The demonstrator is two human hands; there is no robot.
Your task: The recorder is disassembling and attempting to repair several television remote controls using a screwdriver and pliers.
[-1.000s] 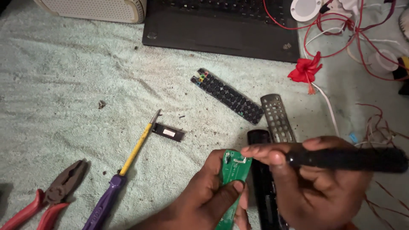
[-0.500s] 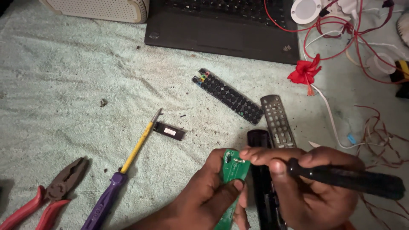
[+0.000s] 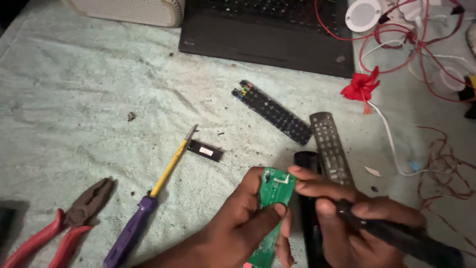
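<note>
I see 1 label: a small white rectangle on the black part by my screwdriver.

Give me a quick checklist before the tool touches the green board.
1. Left hand grips the green circuit board: ok.
2. Right hand holds the black pen-shaped tool: ok.
3. Tool tip position on the board: cannot tell, fingers hide it.
4. Board's upper face exposed: ok.
5. Yellow-shaft screwdriver and red-handled pliers lie apart on the cloth: ok.
</note>
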